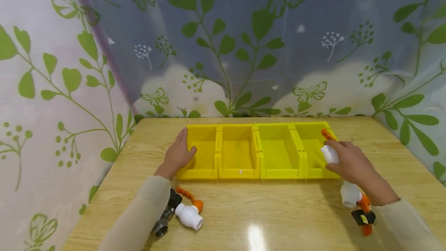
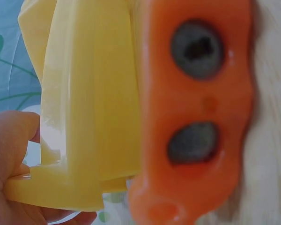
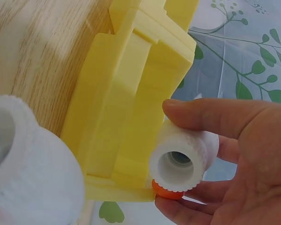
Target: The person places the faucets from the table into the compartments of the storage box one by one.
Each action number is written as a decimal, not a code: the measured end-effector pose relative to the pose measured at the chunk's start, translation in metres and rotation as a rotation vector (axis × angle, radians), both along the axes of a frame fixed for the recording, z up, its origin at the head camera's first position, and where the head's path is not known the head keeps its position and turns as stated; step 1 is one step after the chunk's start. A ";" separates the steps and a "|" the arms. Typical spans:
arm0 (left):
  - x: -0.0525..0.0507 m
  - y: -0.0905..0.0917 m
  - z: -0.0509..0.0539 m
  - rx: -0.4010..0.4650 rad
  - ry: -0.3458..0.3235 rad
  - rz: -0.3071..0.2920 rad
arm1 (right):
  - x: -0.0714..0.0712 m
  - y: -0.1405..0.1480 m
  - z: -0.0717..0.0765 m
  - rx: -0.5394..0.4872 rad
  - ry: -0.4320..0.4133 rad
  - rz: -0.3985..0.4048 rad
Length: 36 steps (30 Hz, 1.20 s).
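My left hand (image 1: 177, 154) grips the outer side of the leftmost yellow bin (image 1: 202, 148), thumb over the rim; the left wrist view shows the bin wall (image 2: 75, 103) between thumb and fingers. My right hand (image 1: 355, 162) holds a white ball valve (image 1: 330, 154) with an orange lever (image 1: 328, 134) above the rightmost yellow bin (image 1: 311, 150). Thumb and fingers pinch its body, and its round opening (image 3: 178, 164) faces the right wrist camera. Under the right forearm lies another white valve (image 1: 349, 195), partly hidden.
Two middle bins (image 1: 238, 154) complete the joined row on the wooden table (image 1: 251, 208). By the left forearm lie a white valve with an orange lever (image 1: 189, 216) and a dark metal-looking fitting (image 1: 161, 227). A black-and-orange part (image 1: 362, 217) is near the right sleeve. Patterned curtain (image 1: 226, 49) hangs behind.
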State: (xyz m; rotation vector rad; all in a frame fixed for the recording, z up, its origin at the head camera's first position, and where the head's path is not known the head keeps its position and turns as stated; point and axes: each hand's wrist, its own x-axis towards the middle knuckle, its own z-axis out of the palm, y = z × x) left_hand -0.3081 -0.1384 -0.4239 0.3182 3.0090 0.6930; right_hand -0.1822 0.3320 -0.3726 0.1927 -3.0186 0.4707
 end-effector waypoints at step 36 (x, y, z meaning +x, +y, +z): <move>-0.001 -0.001 -0.004 0.038 0.026 0.014 | -0.009 -0.003 -0.002 -0.008 0.003 0.008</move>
